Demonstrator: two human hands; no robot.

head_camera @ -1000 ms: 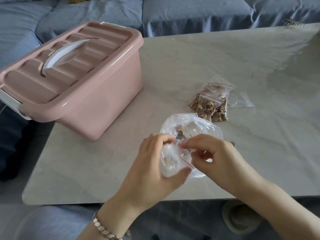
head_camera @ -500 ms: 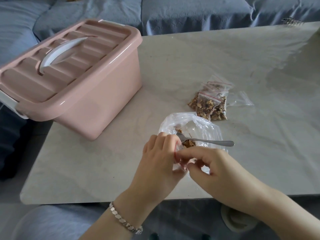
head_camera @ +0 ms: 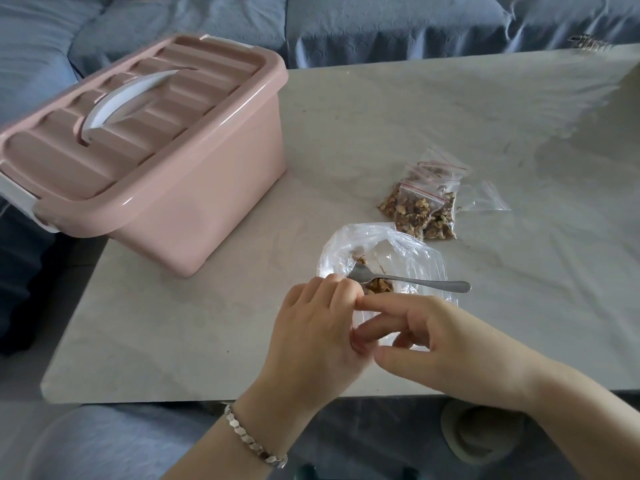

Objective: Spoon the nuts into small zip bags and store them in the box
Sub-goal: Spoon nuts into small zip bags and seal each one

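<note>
- Far left, the pink box (head_camera: 194, 195) sits on the table (head_camera: 166, 341), its lid (head_camera: 131, 112) on and the white handle (head_camera: 128, 95) lying flat. Behind it runs a blue sofa (head_camera: 363, 26).
- Now the left hand (head_camera: 318, 330), with a silver bracelet (head_camera: 254, 441) at the wrist. Its fingers are curled in tight against a bit of clear plastic, but I cannot tell what they pinch because the knuckles hide it.
- Just behind the hands is the big clear bag (head_camera: 401, 247), mouth open, with a few nuts (head_camera: 379, 285) left inside. The spoon (head_camera: 412, 280) rests with its bowl in the bag and its handle pointing right.
- The right hand (head_camera: 446, 344) meets the left one. Its forefinger reaches straight across to touch the left fingers, and the others are bent beneath. Whether it grips anything I cannot tell.
- Further right, well apart from the box, the filled zip bags (head_camera: 419, 206) lie piled together on the table, with an empty zip bag (head_camera: 485, 200) just beside them.
</note>
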